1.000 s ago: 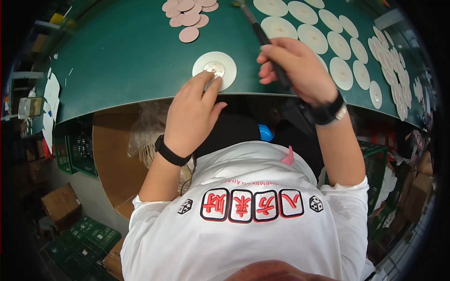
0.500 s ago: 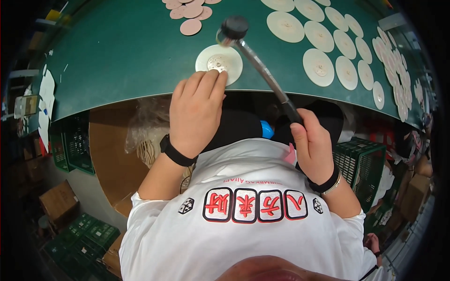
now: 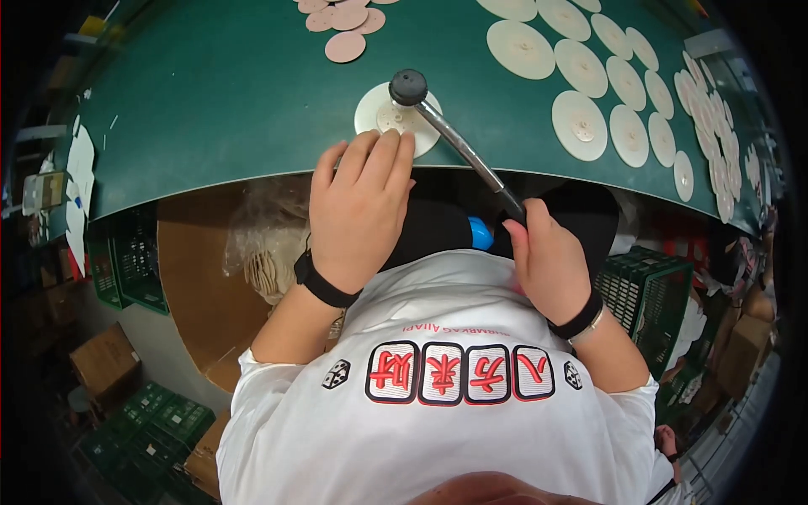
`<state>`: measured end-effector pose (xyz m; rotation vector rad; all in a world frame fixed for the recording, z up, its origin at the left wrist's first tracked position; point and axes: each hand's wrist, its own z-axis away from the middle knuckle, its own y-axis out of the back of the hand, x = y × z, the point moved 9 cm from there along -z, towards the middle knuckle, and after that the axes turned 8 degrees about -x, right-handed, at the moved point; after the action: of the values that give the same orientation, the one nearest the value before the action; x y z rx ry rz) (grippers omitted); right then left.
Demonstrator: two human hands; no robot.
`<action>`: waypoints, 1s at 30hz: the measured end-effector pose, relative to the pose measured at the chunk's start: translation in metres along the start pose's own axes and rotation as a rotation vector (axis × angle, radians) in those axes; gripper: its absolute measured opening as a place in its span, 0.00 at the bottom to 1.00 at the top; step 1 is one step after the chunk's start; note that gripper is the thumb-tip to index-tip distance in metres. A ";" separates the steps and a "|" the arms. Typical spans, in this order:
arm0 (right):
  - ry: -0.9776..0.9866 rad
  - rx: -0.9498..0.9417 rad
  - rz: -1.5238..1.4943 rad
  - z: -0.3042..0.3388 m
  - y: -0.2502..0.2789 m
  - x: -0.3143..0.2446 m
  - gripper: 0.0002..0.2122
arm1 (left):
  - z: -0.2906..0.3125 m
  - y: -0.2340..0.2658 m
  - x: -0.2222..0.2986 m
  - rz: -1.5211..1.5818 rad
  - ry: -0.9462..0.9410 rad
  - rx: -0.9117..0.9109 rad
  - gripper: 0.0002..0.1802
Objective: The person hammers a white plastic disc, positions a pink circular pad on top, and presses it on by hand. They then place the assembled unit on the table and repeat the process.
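Observation:
My right hand (image 3: 547,257) grips the black handle of a small hammer (image 3: 459,143) with a metal shaft. Its black head rests above a white round disc (image 3: 379,118) at the near edge of the green table (image 3: 210,101). My left hand (image 3: 358,206) lies flat at the table edge, fingertips touching the near rim of that disc. Both wrists wear dark bands.
Several more white discs (image 3: 581,126) lie in rows at the right of the table. A heap of pinkish discs (image 3: 345,46) sits at the far middle. Green crates (image 3: 648,295), cardboard boxes (image 3: 105,362) and a plastic bag of discs (image 3: 269,261) stand below the table.
My right hand has drawn back from the table toward my body, holding the hammer. The hammer head has swung over the disc. My left hand has stayed on the disc's edge.

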<state>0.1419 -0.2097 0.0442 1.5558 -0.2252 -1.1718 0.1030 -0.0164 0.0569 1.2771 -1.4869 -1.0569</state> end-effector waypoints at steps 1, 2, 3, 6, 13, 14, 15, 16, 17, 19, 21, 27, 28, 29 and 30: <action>-0.009 -0.042 0.081 -0.001 -0.006 0.001 0.08 | 0.002 -0.001 -0.001 -0.012 0.007 -0.005 0.27; -0.010 -0.043 0.079 0.000 -0.005 -0.001 0.08 | 0.002 -0.001 -0.001 -0.012 0.007 -0.007 0.27; -0.011 -0.009 0.001 0.001 0.002 -0.005 0.09 | 0.002 -0.001 -0.002 -0.008 -0.001 -0.007 0.28; -0.021 0.056 -0.157 0.006 0.008 -0.006 0.10 | 0.003 -0.001 -0.005 0.004 -0.018 -0.013 0.28; -0.121 0.010 -0.097 0.002 0.004 0.018 0.10 | -0.011 0.009 -0.027 0.078 -0.204 -0.080 0.29; -0.139 0.026 -0.092 0.004 0.005 0.019 0.10 | -0.013 0.009 -0.024 0.087 -0.226 -0.075 0.29; -0.139 0.012 -0.118 0.004 0.001 0.019 0.09 | -0.013 0.013 -0.023 0.110 -0.201 -0.048 0.29; -0.151 0.009 -0.141 0.005 -0.002 0.021 0.09 | -0.013 0.015 -0.018 0.142 -0.190 -0.019 0.29; -0.171 0.011 -0.156 0.008 -0.002 0.023 0.09 | -0.014 0.019 -0.010 0.184 -0.184 0.012 0.29; -0.158 0.037 -0.148 0.007 -0.004 0.023 0.09 | -0.012 0.016 0.012 0.188 -0.187 0.012 0.29; -0.140 0.011 -0.158 0.005 -0.007 0.023 0.11 | -0.015 0.007 0.019 0.139 -0.147 -0.013 0.28; -0.137 0.074 -0.252 0.012 -0.009 0.036 0.14 | -0.011 -0.009 0.029 0.028 -0.185 -0.022 0.27; -0.122 0.057 -0.345 0.014 -0.008 0.035 0.14 | -0.010 -0.006 0.031 0.035 -0.203 -0.017 0.27; -0.105 0.039 -0.440 0.016 -0.007 0.034 0.14 | -0.009 -0.005 0.033 0.023 -0.215 -0.026 0.28; -0.087 0.020 -0.534 0.017 -0.006 0.033 0.14 | -0.009 -0.005 0.035 0.011 -0.227 -0.037 0.28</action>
<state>0.1424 -0.2407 0.0234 1.6340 0.1352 -1.6550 0.1104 -0.0518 0.0579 1.1514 -1.6325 -1.2491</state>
